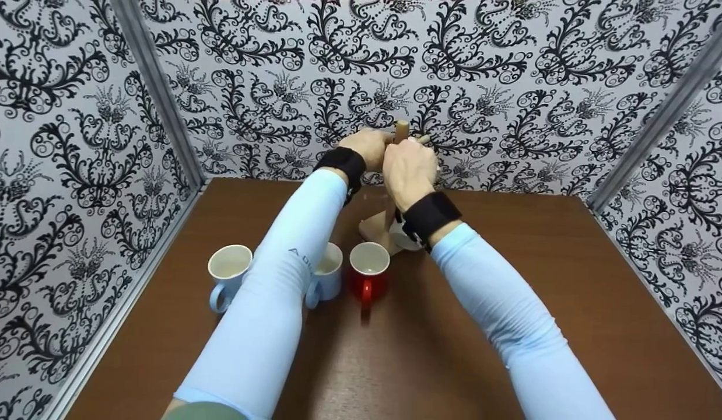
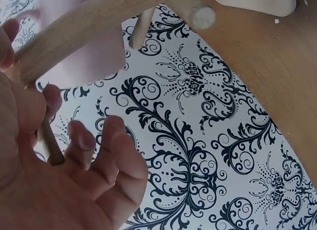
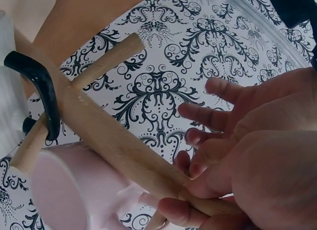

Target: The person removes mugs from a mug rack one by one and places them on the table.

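A wooden mug tree (image 1: 402,131) stands near the back wall, its flat base (image 1: 374,226) partly hidden by my arms. My left hand (image 1: 367,147) pinches the rack near its top, with a peg (image 2: 52,143) running between thumb and fingers. From the right, my right hand (image 1: 412,166) grips the upper end of the post (image 3: 119,143) and a peg there, its other fingers loosely bent. A pink mug (image 3: 81,188) hangs close to the hands. Lower down hangs a white mug (image 1: 405,238) with a black handle (image 3: 42,81).
On the brown table (image 1: 542,262) a red mug (image 1: 367,286) stands in front of the rack. Two light-blue mugs are left of it, one (image 1: 329,277) partly behind my left sleeve, another (image 1: 227,274) farther left. Patterned walls (image 1: 454,87) close in the back and sides.
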`<control>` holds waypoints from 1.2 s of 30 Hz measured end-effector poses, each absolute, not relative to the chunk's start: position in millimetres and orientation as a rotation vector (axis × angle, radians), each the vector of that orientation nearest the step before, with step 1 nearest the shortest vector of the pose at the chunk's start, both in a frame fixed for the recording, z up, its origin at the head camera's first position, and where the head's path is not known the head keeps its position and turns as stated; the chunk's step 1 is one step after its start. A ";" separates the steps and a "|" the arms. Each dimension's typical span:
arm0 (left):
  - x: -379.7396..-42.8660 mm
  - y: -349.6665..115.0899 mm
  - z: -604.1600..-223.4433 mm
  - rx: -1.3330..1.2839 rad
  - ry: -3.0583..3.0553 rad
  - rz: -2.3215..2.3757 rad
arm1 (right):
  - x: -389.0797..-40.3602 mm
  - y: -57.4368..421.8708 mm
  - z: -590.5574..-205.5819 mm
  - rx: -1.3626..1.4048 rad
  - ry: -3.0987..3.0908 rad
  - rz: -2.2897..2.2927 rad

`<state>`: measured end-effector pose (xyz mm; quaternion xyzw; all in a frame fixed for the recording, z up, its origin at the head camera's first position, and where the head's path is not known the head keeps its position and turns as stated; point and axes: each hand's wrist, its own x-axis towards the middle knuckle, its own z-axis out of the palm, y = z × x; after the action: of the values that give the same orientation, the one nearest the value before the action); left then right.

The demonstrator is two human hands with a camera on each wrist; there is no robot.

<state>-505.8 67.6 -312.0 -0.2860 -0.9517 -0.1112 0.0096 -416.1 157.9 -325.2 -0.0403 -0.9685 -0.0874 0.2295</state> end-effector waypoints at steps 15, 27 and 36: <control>-518.8 60.5 -320.8 -1.005 -2.977 -0.647 | -412.8 151.8 -320.2 -0.080 -2.739 -0.286; -488.7 44.4 -335.5 -0.857 -2.831 -0.498 | -415.1 214.1 -293.8 0.190 -2.931 0.407; -441.7 38.0 -352.6 -0.908 -2.746 -0.310 | -432.9 279.0 -297.9 -0.077 -2.610 1.429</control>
<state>-441.7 38.0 -352.6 -0.3101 -0.9376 -0.1058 0.1160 -432.9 279.0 -297.9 -0.0258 -0.8738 0.4785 0.0824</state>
